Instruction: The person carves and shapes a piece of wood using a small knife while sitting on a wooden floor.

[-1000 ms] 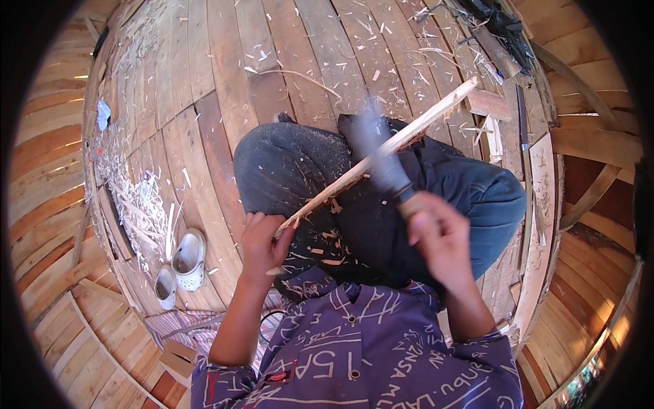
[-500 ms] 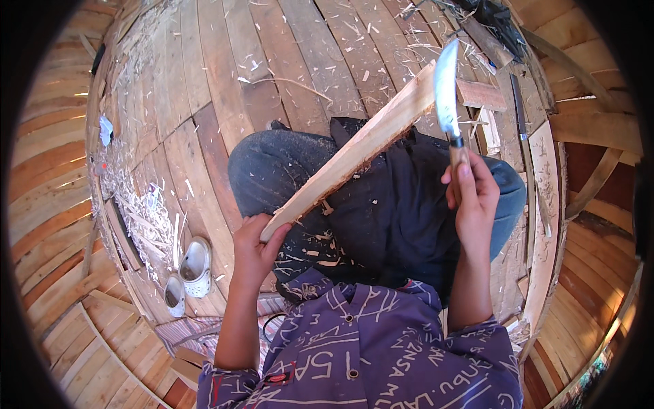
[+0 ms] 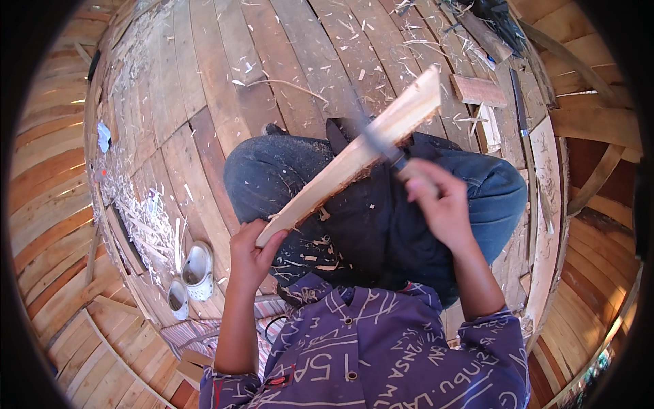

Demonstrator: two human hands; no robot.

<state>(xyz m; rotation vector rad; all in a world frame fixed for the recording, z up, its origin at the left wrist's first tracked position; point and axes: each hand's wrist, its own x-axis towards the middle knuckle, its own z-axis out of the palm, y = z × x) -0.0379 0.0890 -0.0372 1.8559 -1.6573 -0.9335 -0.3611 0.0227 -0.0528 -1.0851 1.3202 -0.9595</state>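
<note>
My left hand (image 3: 253,249) is closed round the near, narrow end of a long pale wooden slat (image 3: 325,178). The slat slants up and away to the right over my lap, wider at its far end, with rough bark along its lower edge. In my right hand (image 3: 439,202) is the wooden handle of a knife (image 3: 398,161). Its blade is smeared by motion and crosses the slat's upper half; whether it bites into the wood I cannot tell. A dark cloth (image 3: 395,218) lies across my crossed legs, with shavings scattered on it.
Pale clogs (image 3: 198,271) stand at the left beside a heap of shavings (image 3: 146,228). On the plank floor (image 3: 225,75) at the right lie a wood block (image 3: 479,91), a long dark-bladed tool (image 3: 519,102) and a long board (image 3: 543,198). Black plastic (image 3: 501,20) lies far right.
My right hand has swung the knife left and down from beside the slat's far end, so the blade now crosses the slat. The left hand keeps its hold, nearly still.
</note>
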